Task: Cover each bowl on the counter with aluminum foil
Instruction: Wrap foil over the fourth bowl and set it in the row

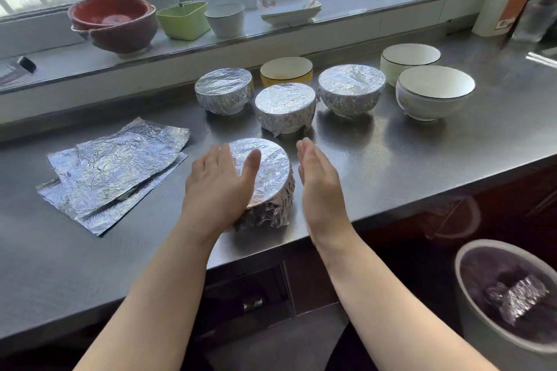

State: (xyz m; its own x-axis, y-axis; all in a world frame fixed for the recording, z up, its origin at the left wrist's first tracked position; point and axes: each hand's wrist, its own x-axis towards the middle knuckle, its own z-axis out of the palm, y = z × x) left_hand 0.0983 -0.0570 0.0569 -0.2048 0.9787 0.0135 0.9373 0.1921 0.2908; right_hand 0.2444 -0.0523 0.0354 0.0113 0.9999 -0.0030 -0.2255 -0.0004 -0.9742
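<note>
Seven bowls stood on the steel counter (422, 166), four of them wrapped and three bare. Largest of the loose things was the stack of foil sheets (111, 172), lying crinkled and flat at the near left, edges fanned out of line. Nearest the counter's edge sat the front bowl (268, 187), its foil pulled smooth and tight across the top and crumpled into rough folds down the side. The left hand (220, 187) rested against that bowl's left flank, fingers straight and together, thumb laid over the foil top. The right hand (319, 181) stood on edge just right of the bowl, palm facing it, fingers straight and together, apart from the foil and holding nothing.

Farther back, the right covered bowl (351, 89), the middle covered bowl (284, 108) and the left covered bowl (223, 90) all wore taut, wrinkled lids with foil tucked down their sides; white bases showed beneath. At the far right stood two uncovered white bowls with dark rims, the nearer one (434, 93) just beside the farther one (410, 59). A yellow bowl (286, 71), also uncovered, sat behind the middle covered one.
</note>
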